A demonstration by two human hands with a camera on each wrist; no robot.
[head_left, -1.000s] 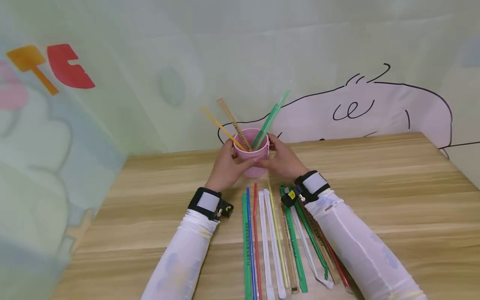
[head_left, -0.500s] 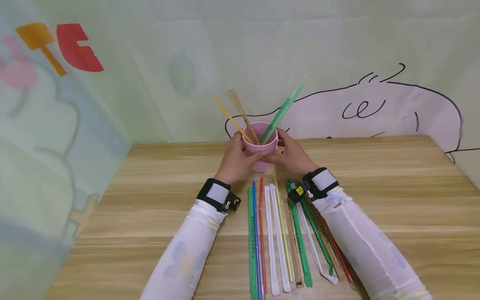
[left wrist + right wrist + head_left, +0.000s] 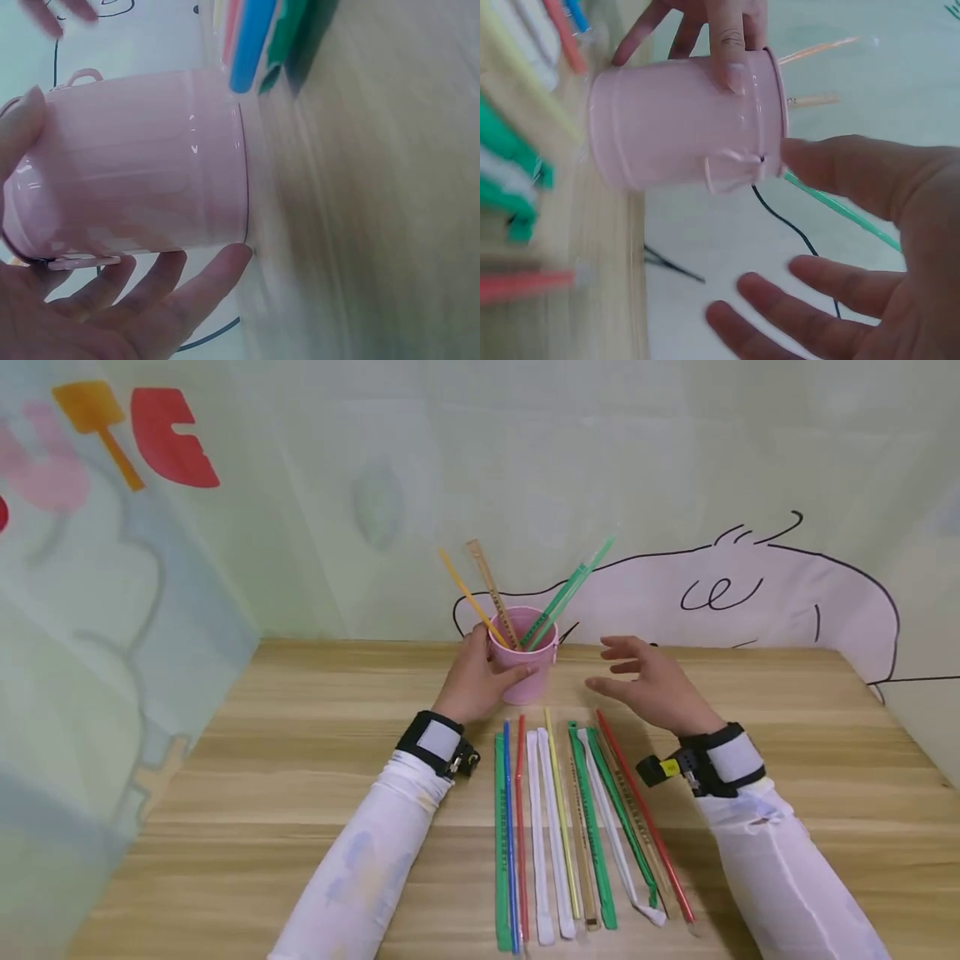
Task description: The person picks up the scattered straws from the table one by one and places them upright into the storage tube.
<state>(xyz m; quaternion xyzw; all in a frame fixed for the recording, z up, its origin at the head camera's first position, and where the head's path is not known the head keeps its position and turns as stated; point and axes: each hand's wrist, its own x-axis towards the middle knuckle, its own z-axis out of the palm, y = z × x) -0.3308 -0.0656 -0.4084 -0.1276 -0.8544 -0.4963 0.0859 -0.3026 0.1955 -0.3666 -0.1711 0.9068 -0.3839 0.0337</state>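
The pink bucket (image 3: 528, 687) stood upright on the worktop (image 3: 337, 760), near its far edge. An orange straw (image 3: 465, 589) and a brown-wrapped straw (image 3: 492, 589) leaned left out of its mouth, and two green straws (image 3: 556, 602) leaned right. Of the hands, the left hand (image 3: 476, 681) held the bucket, thumb across the near side and fingers along the left. The right hand (image 3: 656, 685) was off to the right, apart from the bucket, holding nothing, thumb and fingers spread. Nearer the person lay a row of straws, from a green-wrapped one (image 3: 502, 843) and a blue one (image 3: 511, 835) at left to a slanted red one (image 3: 647, 817) at right. Behind rose a pale printed backdrop (image 3: 300, 527).
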